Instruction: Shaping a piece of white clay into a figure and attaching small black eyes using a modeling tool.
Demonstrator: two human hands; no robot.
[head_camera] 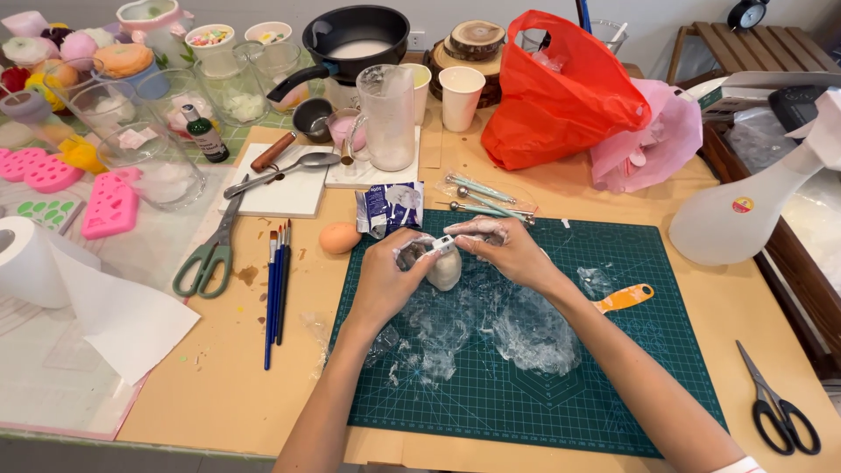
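Left hand (385,282) and right hand (508,251), both grips closed on smooth white egg-shaped lump (444,269); crinkled plastic film (526,328) at 5 o'clock

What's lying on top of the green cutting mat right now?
On the green cutting mat lies crumpled clear plastic film, with an orange-handled tool poking out from under it. Both hands, left and right, hold a white egg-shaped piece above it. The tool's blade is hidden.

White egg-shaped lump (446,268) gripped between left hand (388,278) and right hand (505,251); brown egg (339,236) seen left of left hand.
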